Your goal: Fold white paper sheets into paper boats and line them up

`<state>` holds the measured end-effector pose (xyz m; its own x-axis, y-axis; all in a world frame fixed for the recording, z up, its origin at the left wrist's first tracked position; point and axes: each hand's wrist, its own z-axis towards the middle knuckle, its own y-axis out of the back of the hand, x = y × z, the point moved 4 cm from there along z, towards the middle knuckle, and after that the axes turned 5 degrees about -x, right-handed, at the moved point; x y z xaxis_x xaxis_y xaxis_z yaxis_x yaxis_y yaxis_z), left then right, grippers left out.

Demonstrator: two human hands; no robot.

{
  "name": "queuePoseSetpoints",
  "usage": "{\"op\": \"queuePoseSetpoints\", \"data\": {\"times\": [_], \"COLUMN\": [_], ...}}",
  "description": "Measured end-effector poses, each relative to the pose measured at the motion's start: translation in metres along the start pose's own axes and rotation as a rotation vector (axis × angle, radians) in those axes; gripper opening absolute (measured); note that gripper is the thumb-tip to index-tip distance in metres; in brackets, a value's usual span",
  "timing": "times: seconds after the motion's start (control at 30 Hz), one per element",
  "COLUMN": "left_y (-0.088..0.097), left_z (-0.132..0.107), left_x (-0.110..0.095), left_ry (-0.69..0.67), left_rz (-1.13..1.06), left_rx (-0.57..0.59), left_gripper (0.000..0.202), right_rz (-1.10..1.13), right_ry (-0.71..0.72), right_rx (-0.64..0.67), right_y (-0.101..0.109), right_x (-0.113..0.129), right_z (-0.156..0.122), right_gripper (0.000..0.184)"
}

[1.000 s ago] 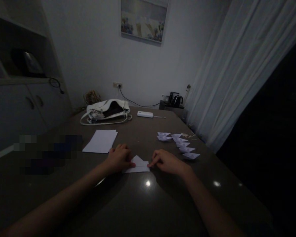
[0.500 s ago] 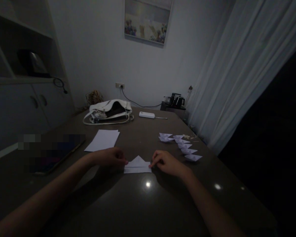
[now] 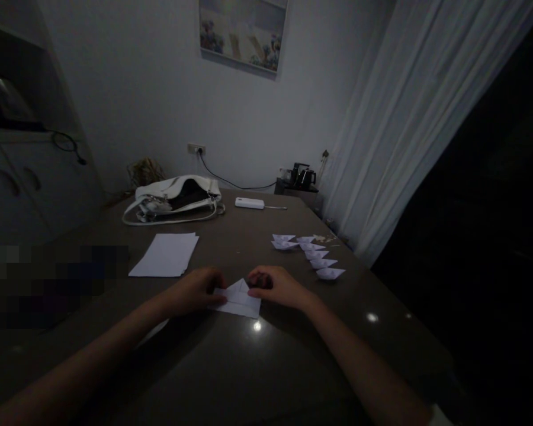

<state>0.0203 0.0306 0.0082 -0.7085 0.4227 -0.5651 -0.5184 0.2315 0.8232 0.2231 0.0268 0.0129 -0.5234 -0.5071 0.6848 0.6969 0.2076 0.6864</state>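
Between my hands is a white sheet of folded paper (image 3: 238,303), with a triangular peak at its far side and a flat strip along its near side. My left hand (image 3: 201,289) pinches its left end, thumb on top. With thumb and fingers, my right hand (image 3: 279,286) grips the right side near the peak. The paper lies slightly tilted, its right near corner toward me. Several folded paper boats (image 3: 323,255) stand in rows to the right of my right hand. Beyond my left hand lies a stack of white paper (image 3: 164,254).
A white handbag (image 3: 173,200) rests at the back left of the table (image 3: 231,378). Right of it lies a white device (image 3: 249,203) with a short cable. Small scraps (image 3: 322,238) lie behind the boats. A blurred-out patch (image 3: 57,284) covers the left side.
My view has swung to the right. The folded paper has turned a little, and my hands have shifted from its end edges to hold it further in, the right one nearer the peak.
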Motion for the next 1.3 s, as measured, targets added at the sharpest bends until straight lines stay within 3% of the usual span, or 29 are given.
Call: {"op": "queuePoseSetpoints", "data": {"times": [0.07,0.17,0.37,0.5,0.6,0.8,0.87,1.0,1.13,1.3], "left_y": [-0.003,-0.006,-0.006,-0.002,0.0,0.004,0.002,-0.005,-0.005,0.002], "left_z": [0.001,0.002,0.003,0.003,0.002,-0.006,-0.008,-0.005,-0.004,-0.007], "left_x": [-0.001,-0.003,-0.009,-0.013,-0.016,-0.032,-0.036,-0.031,-0.027,-0.03], "left_ry": [-0.029,-0.058,-0.095,-0.101,-0.106,-0.22,-0.238,-0.115,-0.098,-0.214], "left_rz": [-0.068,-0.205,-0.311,-0.475,-0.541,-0.336,-0.299,-0.331,-0.397,-0.223], "left_rx": [0.011,0.001,-0.062,-0.108,-0.131,-0.263,-0.223,-0.147,-0.194,-0.303], "left_gripper": [0.027,0.024,0.026,0.028,0.028,0.025,0.026,0.036,0.04,0.046], "right_rz": [0.069,0.203,0.114,0.119,0.235,0.461,0.498,0.509,0.573,0.637], "right_ry": [-0.021,-0.058,-0.042,-0.118,-0.189,-0.135,-0.112,-0.073,-0.093,-0.118], "right_rx": [0.033,0.068,0.003,-0.111,-0.1,-0.15,-0.146,-0.107,-0.069,-0.072], "right_y": [-0.003,-0.008,-0.005,-0.001,-0.002,-0.002,-0.003,-0.007,-0.009,-0.007], "right_x": [-0.002,-0.004,-0.003,-0.007,-0.01,-0.005,-0.003,-0.001,0.001,0.001], "right_z": [0.001,0.0,-0.002,-0.001,0.001,0.004,0.005,0.006,0.004,0.002], "right_gripper": [0.042,0.04,0.039,0.048,0.05,0.044,0.035,0.021,0.032,0.043]}}
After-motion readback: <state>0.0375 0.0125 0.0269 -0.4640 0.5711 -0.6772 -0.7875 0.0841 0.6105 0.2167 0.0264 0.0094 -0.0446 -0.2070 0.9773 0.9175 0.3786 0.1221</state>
